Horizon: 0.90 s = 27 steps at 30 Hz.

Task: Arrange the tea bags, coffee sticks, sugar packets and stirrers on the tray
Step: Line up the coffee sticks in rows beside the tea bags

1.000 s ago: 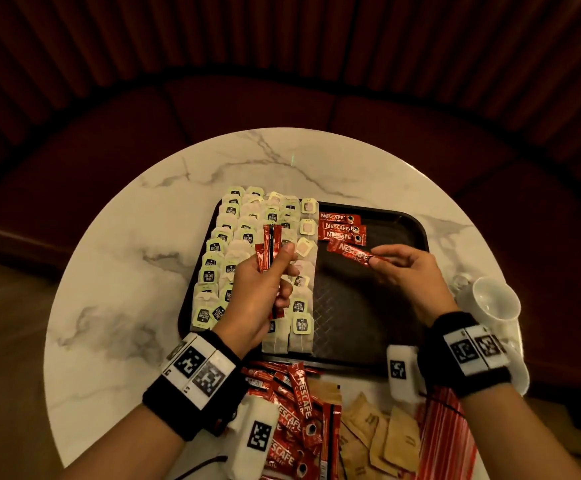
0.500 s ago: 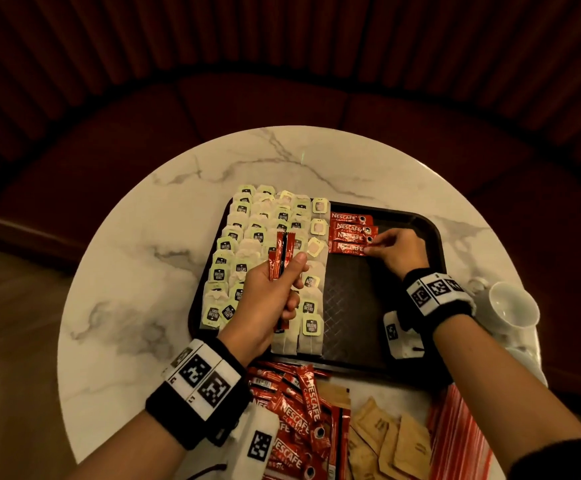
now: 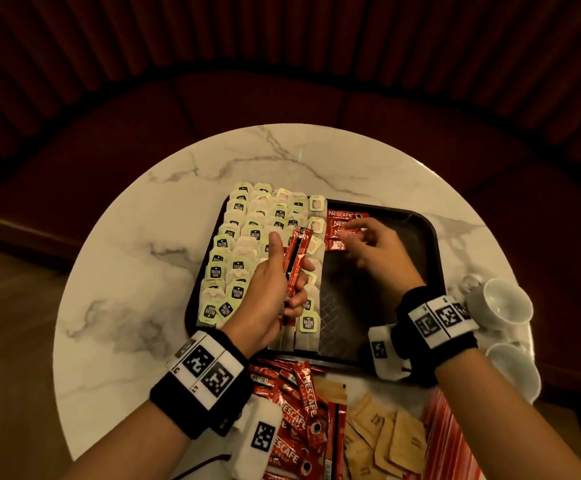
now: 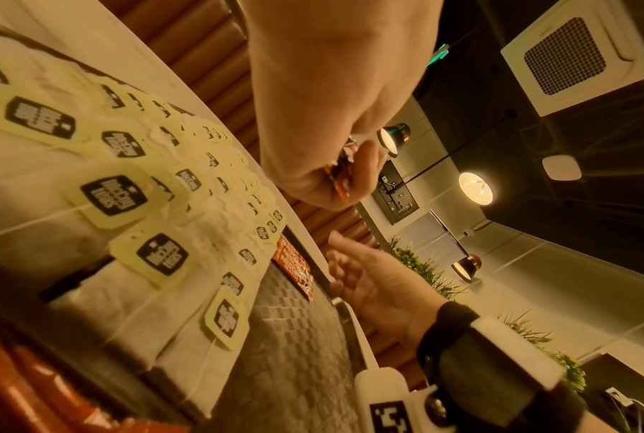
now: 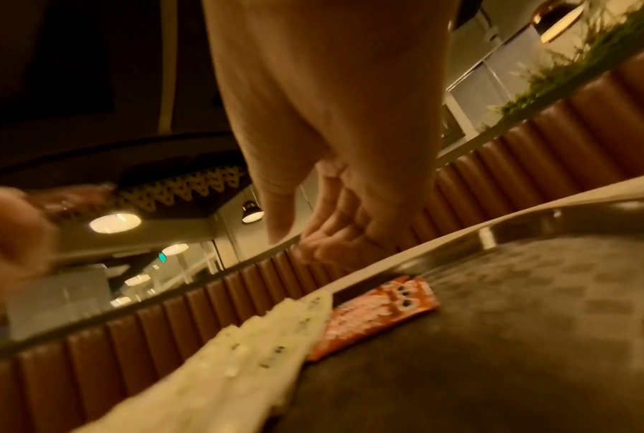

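Three flat red coffee sticks (image 3: 342, 230) are laid side by side at the far edge of the tray (image 3: 432, 251), just beside the tea bags (image 3: 247, 251). Tray: dark, rectangular, rounded corners, raised rim, diamond-textured floor. Its left half is covered by overlapping rows of thin white paper tea bags with pale green square tags. A small bundle of glossy red coffee sticks (image 3: 294, 268) is gripped upright in the left hand (image 3: 268, 299), fingers curled round it and thumb raised, above the tea bags. The right hand (image 3: 377, 251) is held over the laid sticks with fingers loosely spread and nothing pinched; whether the fingertips touch the sticks cannot be told. Tray is carried by a round white marble-veined table (image 3: 126, 271). At the table's near edge are a loose heap of red coffee sticks (image 3: 296, 427), brown paper sugar packets (image 3: 386, 441) and red-and-white striped stirrers (image 3: 444, 445). White ceramic cups (image 3: 503, 306) stand at the table's right edge.
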{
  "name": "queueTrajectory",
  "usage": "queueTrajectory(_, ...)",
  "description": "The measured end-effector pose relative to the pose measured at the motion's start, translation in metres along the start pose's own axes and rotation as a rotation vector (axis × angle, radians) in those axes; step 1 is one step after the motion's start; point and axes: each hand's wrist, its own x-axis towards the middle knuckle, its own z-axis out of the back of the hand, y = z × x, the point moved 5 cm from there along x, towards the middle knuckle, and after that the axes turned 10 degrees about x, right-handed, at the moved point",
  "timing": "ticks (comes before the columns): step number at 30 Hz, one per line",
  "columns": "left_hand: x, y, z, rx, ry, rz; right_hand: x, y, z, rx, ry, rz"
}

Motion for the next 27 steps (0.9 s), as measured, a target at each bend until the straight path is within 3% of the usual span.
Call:
queueTrajectory(4,-0.001,-0.001,-0.009,0.080,0.061,-0.006,-0.039,0.029,-0.029,0.337,0.197,0.024)
queueTrajectory(9,-0.004,-0.004,-0.012,0.217,0.065,-0.071,-0.053,0.044,-0.029,0.368,0.272,0.128)
queueTrajectory(14,-0.005,-0.009,0.002,0.110,0.049,-0.114,-0.054,0.036,-0.005,0.437,0.224,0.115)
queueTrajectory(21,-0.002,-0.013,0.014,0.210,-0.042,-0.174,-0.060,0.019,0.015,0.481,0.184,0.072)
queueTrajectory(27,0.003,-0.004,0.015,0.152,-0.077,-0.080,-0.040,-0.013,0.040,0.492,-0.043,-0.035)
